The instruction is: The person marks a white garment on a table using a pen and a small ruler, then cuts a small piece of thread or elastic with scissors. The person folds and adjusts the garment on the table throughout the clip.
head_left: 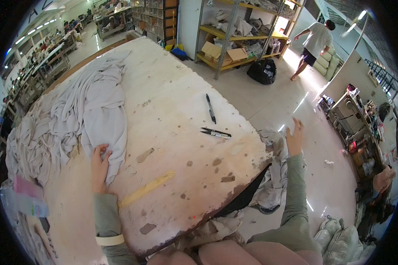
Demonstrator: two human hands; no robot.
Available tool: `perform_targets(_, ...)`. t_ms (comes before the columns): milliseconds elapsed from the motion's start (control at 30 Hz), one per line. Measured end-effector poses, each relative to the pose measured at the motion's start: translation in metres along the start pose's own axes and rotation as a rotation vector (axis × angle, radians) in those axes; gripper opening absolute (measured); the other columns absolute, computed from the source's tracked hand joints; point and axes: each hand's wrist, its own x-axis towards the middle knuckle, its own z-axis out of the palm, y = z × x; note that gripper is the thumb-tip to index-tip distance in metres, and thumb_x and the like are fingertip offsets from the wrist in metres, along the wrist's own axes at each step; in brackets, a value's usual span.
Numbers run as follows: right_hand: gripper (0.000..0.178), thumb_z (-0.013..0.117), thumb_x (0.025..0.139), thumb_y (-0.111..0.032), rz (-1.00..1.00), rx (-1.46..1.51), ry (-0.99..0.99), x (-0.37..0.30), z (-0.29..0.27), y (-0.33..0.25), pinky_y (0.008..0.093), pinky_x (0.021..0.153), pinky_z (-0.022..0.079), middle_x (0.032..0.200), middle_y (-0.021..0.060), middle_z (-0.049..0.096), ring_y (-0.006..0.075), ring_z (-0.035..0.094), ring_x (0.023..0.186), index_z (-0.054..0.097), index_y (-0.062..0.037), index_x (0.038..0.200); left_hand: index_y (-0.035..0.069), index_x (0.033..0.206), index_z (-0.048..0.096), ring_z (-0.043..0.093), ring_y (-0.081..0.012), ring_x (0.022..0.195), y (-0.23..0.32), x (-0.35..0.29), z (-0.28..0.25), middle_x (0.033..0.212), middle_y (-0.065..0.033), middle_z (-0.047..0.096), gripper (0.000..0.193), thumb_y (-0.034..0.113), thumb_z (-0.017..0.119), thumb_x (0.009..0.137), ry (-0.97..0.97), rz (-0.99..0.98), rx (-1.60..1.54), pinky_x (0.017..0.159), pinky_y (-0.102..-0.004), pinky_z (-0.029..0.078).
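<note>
A heap of light grey cloth [104,106] spreads over the left side of the worn white table [163,92]. At the near edge of that cloth is my left hand [100,164], its fingers bent and closed on the fabric. Out past the table's right edge, my right hand [295,137] is raised above the floor, fingers apart and holding nothing. Between the hands, a black pen [210,108] lies on the tabletop. Just below the pen sits a pair of black thread snips [216,133].
More grey cloth [269,190] hangs beside the table's right corner. Metal shelves [227,33] with fabric and boxes stand behind, near a black bag [262,71]. A person [316,42] walks at the far right. Plastic packets [28,194] lie at the left edge; stuffed sacks [340,238] are lower right.
</note>
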Motion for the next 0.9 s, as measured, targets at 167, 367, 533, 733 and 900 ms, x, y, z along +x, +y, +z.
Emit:
perform_targets(167, 0.044, 0.066, 0.085, -0.019, -0.512, 0.758, -0.506, -0.042, 0.015, -0.161, 0.0369, 0.094, 0.042, 0.12, 0.013, 0.052, 0.026, 0.051, 0.112, 0.05, -0.0036, 0.124, 0.001, 0.109, 0.06, 0.056, -0.0191, 0.093, 0.007, -0.005, -0.008, 0.101, -0.0086, 0.06, 0.023, 0.012, 0.062, 0.089, -0.028, 0.017, -0.053, 0.085, -0.0305, 0.043)
perform_targets(367, 0.023, 0.058, 0.091, -0.014, -0.838, 0.521, -0.459, -0.061, 0.054, -0.21, 0.037, 0.086, 0.042, 0.104, 0.0132, 0.051, 0.0308, 0.05, 0.097, 0.056, -0.0029, 0.111, 0.004, 0.115, 0.06, 0.055, -0.0112, 0.094, 0.001, -0.015, -0.046, 0.103, -0.0036, 0.063, 0.026, 0.02, 0.055, 0.095, -0.057, -0.333, -0.576, 0.081, -0.0259, 0.042)
perform_targets(533, 0.016, 0.055, 0.094, -0.013, -0.756, 0.675, -0.396, -0.063, 0.051, -0.205, 0.0372, 0.082, 0.043, 0.099, 0.0127, 0.053, 0.0308, 0.052, 0.094, 0.059, -0.0018, 0.104, 0.005, 0.117, 0.059, 0.055, -0.0105, 0.095, -0.01, -0.014, -0.052, 0.104, -0.0021, 0.062, 0.027, 0.022, 0.054, 0.096, -0.055, -0.319, -0.598, 0.081, -0.0253, 0.042)
perform_targets(733, 0.021, 0.049, 0.097, -0.016, -0.141, 0.973, -0.125, -0.033, 0.075, -0.211, 0.0374, 0.078, 0.044, 0.095, 0.0148, 0.056, 0.0328, 0.055, 0.086, 0.061, -0.0026, 0.107, 0.009, 0.118, 0.059, 0.054, -0.0106, 0.097, -0.014, -0.004, -0.044, 0.103, -0.0009, 0.06, 0.027, 0.022, 0.055, 0.095, -0.089, -0.339, -0.53, 0.083, -0.0258, 0.04)
perform_targets(900, 0.028, 0.05, 0.096, -0.025, -0.028, 0.466, -0.11, -0.006, 0.122, -0.229, 0.0409, 0.083, 0.042, 0.096, 0.0147, 0.056, 0.0313, 0.054, 0.095, 0.061, -0.0053, 0.113, 0.008, 0.114, 0.06, 0.054, -0.0095, 0.091, -0.014, 0.002, -0.051, 0.098, -0.0005, 0.06, 0.025, 0.022, 0.055, 0.095, -0.15, -0.3, -0.399, 0.078, -0.0243, 0.042)
